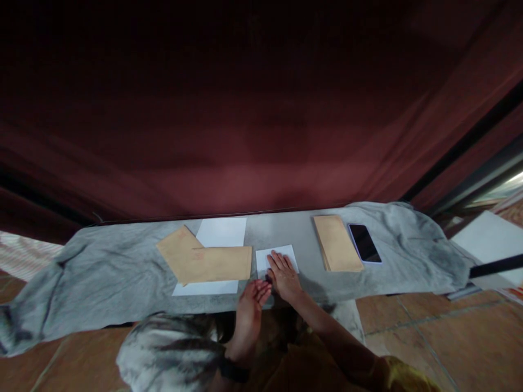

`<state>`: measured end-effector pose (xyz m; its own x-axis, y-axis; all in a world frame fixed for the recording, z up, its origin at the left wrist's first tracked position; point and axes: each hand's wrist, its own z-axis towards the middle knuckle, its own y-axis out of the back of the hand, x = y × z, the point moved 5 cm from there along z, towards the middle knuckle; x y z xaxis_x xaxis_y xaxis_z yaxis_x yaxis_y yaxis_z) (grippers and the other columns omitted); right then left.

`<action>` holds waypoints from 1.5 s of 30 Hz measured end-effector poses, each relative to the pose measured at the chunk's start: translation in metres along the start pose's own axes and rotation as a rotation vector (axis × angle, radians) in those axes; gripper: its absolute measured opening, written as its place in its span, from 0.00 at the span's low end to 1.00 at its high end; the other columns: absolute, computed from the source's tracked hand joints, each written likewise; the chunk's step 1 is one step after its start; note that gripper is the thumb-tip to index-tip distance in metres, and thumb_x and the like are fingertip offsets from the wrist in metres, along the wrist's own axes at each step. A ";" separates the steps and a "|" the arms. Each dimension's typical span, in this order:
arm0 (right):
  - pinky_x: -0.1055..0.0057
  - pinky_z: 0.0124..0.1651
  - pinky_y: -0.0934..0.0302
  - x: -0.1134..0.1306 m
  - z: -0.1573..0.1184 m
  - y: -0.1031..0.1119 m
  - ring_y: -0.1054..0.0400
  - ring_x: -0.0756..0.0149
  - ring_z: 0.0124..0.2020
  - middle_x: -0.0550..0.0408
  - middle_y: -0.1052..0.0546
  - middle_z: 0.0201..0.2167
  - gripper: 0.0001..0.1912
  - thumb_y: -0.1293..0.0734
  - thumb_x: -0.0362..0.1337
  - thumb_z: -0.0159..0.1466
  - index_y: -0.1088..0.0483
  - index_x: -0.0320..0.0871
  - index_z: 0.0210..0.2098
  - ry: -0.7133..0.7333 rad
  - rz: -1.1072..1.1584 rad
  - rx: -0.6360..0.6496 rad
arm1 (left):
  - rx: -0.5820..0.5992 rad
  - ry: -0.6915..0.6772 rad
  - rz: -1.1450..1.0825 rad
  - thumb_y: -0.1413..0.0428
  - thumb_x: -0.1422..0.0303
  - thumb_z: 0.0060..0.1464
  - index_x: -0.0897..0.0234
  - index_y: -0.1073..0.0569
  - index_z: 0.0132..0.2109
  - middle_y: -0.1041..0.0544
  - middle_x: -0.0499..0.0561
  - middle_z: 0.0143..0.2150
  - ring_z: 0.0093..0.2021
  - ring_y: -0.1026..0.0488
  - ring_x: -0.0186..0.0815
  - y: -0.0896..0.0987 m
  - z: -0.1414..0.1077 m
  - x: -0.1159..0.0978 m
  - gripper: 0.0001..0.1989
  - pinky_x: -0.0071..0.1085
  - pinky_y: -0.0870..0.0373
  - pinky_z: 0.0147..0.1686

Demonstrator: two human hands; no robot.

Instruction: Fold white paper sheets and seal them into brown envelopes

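A folded white paper (262,256) lies on the grey cloth in front of me. My right hand (284,275) rests flat on it with the fingers spread. Just to the left, my left hand (252,302) is at the paper's near edge, palm partly turned up, fingers slightly curled and apart, with nothing seen in it. Brown envelopes (223,263) overlap to the left of the paper, on top of white sheets (223,231). To the right is a stack of brown envelopes (337,245).
Beside the right stack lies a phone (365,243) with a dark screen. The grey cloth (110,272) covers a long, narrow surface against a dark red panel (261,163). A white board-like object (488,245) is at the far right.
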<state>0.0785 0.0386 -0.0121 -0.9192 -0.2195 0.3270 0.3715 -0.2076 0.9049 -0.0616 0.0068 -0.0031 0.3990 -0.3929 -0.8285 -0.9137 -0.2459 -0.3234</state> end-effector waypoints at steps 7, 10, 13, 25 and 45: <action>0.55 0.72 0.52 -0.003 -0.007 0.000 0.46 0.57 0.71 0.44 0.40 0.70 0.27 0.42 0.34 0.71 0.40 0.38 0.69 0.048 -0.109 0.021 | 0.139 -0.696 0.972 0.58 0.59 0.70 0.63 0.32 0.64 0.30 0.58 0.66 0.67 0.35 0.41 -0.060 0.006 -0.011 0.24 0.45 0.40 0.68; 0.53 0.72 0.52 -0.010 -0.012 0.004 0.47 0.56 0.71 0.43 0.40 0.70 0.29 0.42 0.36 0.72 0.44 0.39 0.70 0.044 -0.142 0.007 | 0.148 -0.811 1.255 0.60 0.60 0.70 0.68 0.35 0.67 0.32 0.61 0.68 0.69 0.38 0.43 -0.063 0.023 -0.005 0.26 0.46 0.39 0.68; 0.52 0.72 0.53 -0.019 -0.018 0.009 0.48 0.56 0.71 0.43 0.40 0.70 0.30 0.42 0.36 0.71 0.46 0.39 0.72 0.005 -0.175 -0.006 | 0.140 -0.930 1.474 0.58 0.60 0.70 0.73 0.38 0.68 0.37 0.65 0.70 0.73 0.46 0.47 -0.063 0.028 0.007 0.28 0.48 0.41 0.68; 0.51 0.71 0.55 -0.048 -0.037 0.024 0.45 0.54 0.70 0.40 0.38 0.69 0.27 0.47 0.38 0.74 0.44 0.34 0.70 -0.134 -0.205 -0.062 | 0.031 -0.936 1.639 0.56 0.68 0.67 0.72 0.42 0.71 0.41 0.65 0.72 0.73 0.47 0.48 -0.077 0.027 0.021 0.28 0.50 0.43 0.69; 0.53 0.72 0.52 -0.012 0.013 0.011 0.46 0.58 0.71 0.44 0.37 0.69 0.26 0.47 0.37 0.74 0.40 0.38 0.69 -0.032 0.000 0.008 | 0.129 -0.892 1.705 0.54 0.75 0.60 0.69 0.50 0.73 0.49 0.63 0.75 0.75 0.53 0.48 -0.066 0.044 0.010 0.35 0.52 0.51 0.71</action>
<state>0.0919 0.0514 -0.0021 -0.9231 -0.1885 0.3353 0.3703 -0.2000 0.9071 -0.0008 0.0582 -0.0104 -0.8952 0.3965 -0.2035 -0.2533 -0.0770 0.9643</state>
